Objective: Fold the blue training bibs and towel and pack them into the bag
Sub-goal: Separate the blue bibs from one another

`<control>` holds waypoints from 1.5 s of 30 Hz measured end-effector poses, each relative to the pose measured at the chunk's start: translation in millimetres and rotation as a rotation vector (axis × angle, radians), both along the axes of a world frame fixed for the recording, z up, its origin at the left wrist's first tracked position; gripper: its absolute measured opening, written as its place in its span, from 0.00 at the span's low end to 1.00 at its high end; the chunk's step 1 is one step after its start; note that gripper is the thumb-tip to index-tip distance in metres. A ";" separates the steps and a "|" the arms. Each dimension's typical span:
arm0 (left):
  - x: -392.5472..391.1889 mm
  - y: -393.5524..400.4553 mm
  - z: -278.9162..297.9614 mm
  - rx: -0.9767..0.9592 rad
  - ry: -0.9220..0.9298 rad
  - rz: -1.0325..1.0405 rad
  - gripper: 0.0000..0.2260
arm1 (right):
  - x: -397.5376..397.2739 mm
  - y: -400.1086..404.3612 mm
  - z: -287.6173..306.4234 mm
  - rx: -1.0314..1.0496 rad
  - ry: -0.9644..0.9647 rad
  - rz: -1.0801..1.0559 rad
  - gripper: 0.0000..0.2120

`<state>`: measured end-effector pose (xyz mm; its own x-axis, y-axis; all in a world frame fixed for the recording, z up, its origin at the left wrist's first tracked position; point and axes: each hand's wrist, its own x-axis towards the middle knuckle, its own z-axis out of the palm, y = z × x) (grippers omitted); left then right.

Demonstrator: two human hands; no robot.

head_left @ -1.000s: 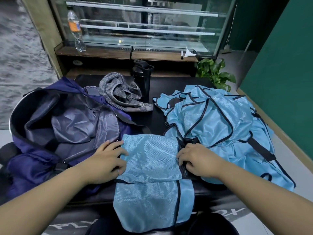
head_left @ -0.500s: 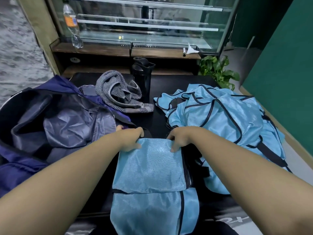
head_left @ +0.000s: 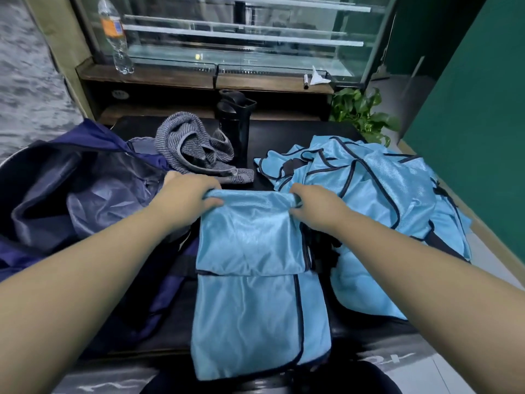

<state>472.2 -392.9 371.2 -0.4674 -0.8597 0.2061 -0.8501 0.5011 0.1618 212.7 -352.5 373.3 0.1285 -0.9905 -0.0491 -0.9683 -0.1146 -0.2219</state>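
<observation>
A light blue training bib (head_left: 250, 237) with dark trim lies partly folded in front of me, its lower half hanging over the table's near edge. My left hand (head_left: 189, 196) grips its far left corner and my right hand (head_left: 315, 207) grips its far right corner, lifting that far edge slightly. A heap of unfolded blue bibs (head_left: 377, 194) sits to the right. The open navy bag (head_left: 74, 200) lies on the left. A grey striped towel (head_left: 196, 149) is crumpled behind my left hand.
A black shaker bottle (head_left: 234, 126) stands on the dark table (head_left: 284, 132) behind the towel. Further back is a wooden shelf with a water bottle (head_left: 115, 35) and a glass display case. A green plant (head_left: 360, 115) stands at the right by the green wall.
Both hands moved from the bib's sides up to its far corners and now pinch and lift that edge. The camera view has tilted closer to the table.
</observation>
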 end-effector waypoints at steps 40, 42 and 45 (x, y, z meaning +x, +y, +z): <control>-16.2 118.8 -71.2 0.383 -0.206 0.195 0.14 | -3.0 187.0 -105.4 -0.379 0.228 0.418 0.23; -11.9 125.6 -70.8 0.361 -0.175 0.189 0.13 | -9.3 180.8 -104.3 -0.443 0.250 0.478 0.23; -2.3 142.1 -71.4 0.442 -0.014 0.230 0.10 | -14.5 164.9 -96.0 -0.506 0.282 0.484 0.19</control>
